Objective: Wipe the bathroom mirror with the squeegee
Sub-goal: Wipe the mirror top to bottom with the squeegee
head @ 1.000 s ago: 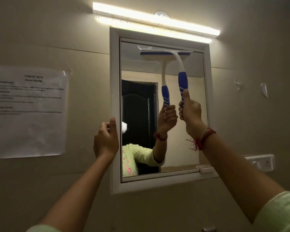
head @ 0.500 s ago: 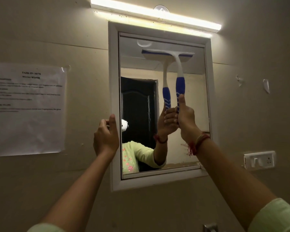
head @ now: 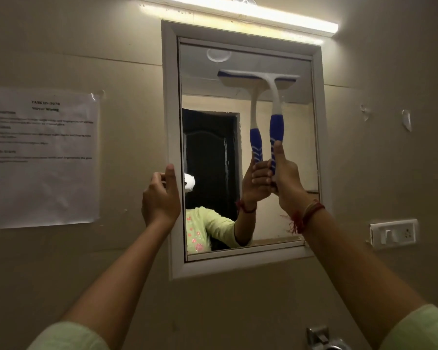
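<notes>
A white-framed mirror (head: pixel 299 137) hangs on the beige wall. My right hand (head: pixel 286 180) grips the blue handle of a white and blue squeegee (head: pixel 276 120), thumb up along the grip. The squeegee's blade lies flat against the glass in the upper right part of the mirror, with its reflection right beside it. My left hand (head: pixel 161 198) holds the left edge of the mirror frame (head: pixel 171 97) at mid height, thumb on the front of the frame.
A long tube light (head: pixel 238 11) glows above the mirror. A printed paper sheet (head: pixel 41 157) is taped to the wall on the left. A white switch and socket plate (head: pixel 393 233) sits at the right. A metal fitting (head: pixel 321 337) shows at the bottom edge.
The squeegee blade has slid down the glass from near the top edge, and my right hand has come down and slightly left with it. My left hand stays on the frame.
</notes>
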`<state>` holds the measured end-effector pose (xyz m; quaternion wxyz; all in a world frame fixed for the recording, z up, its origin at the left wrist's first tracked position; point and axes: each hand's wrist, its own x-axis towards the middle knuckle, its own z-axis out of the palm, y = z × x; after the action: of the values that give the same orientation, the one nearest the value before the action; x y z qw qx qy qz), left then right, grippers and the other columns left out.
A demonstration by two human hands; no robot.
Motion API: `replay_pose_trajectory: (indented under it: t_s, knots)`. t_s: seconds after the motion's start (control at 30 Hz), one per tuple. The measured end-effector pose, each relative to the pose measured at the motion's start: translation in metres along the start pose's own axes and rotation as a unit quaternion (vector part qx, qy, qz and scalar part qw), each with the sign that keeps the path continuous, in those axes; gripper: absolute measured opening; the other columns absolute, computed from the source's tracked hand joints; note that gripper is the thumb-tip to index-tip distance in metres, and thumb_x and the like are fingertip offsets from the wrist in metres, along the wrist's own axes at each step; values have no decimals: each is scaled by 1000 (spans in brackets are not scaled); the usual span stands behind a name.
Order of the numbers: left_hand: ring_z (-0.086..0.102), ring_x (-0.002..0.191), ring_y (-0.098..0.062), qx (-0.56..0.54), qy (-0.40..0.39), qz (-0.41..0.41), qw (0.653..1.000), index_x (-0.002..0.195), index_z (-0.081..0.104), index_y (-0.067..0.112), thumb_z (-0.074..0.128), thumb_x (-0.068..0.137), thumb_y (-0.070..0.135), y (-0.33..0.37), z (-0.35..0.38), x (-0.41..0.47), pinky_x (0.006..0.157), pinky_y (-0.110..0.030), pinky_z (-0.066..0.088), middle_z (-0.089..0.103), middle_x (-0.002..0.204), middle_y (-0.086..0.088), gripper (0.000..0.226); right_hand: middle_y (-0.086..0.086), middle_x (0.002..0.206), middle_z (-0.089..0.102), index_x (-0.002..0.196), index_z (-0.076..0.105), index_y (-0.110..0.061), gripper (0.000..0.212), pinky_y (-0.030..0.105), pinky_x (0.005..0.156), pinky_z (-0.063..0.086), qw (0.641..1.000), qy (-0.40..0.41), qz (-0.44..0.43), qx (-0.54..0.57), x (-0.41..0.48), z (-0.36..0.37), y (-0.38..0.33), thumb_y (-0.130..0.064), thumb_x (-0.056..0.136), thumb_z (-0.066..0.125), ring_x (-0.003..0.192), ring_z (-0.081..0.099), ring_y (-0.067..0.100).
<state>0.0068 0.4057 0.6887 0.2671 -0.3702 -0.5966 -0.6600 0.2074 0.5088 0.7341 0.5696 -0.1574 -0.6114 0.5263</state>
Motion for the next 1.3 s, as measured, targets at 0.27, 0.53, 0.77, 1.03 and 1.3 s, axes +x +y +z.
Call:
replay_pose_trajectory:
  t_s: [0.27,0.53,0.77,1.03,1.3]
  knots:
    - [40,56,-3,6,-2,-7,1000,82,47,14,23,95,53,1,-1,0,48,-22,23,44,61,8,48,1,52,37,61,42,-14,56,16,38,29,1000,12,-9,15,-6,3,-2,-60,92,34,40,33,11]
    - [40,56,-3,12,-6,-14,1000,84,47,14,22,95,54,2,-1,0,48,-22,22,44,61,8,49,0,66,57,71,54,-19,44,20,56,48,995,100,-14,11,-23,1,37,-55,92,41,58,56,12]
    - [39,57,-1,16,0,-15,1000,83,48,14,22,95,55,1,0,1,48,-22,22,43,62,10,50,-4,60,49,69,50,-18,44,16,44,37,994,108,-31,13,-33,-3,8,-54,91,41,45,47,5]
    - [37,57,0,17,-4,-12,1000,84,47,14,23,95,53,2,-1,0,48,-20,22,42,62,10,47,-6,45,43,60,46,-16,48,12,32,32,998,35,28,50,-51,-16,28,-47,96,39,30,39,0]
    - [39,56,-2,19,-2,-14,1000,85,47,14,21,95,54,2,0,0,48,-20,22,43,61,9,48,-5,56,51,70,52,-16,44,12,34,37,997,78,4,20,-49,-15,21,-54,90,44,35,49,1]
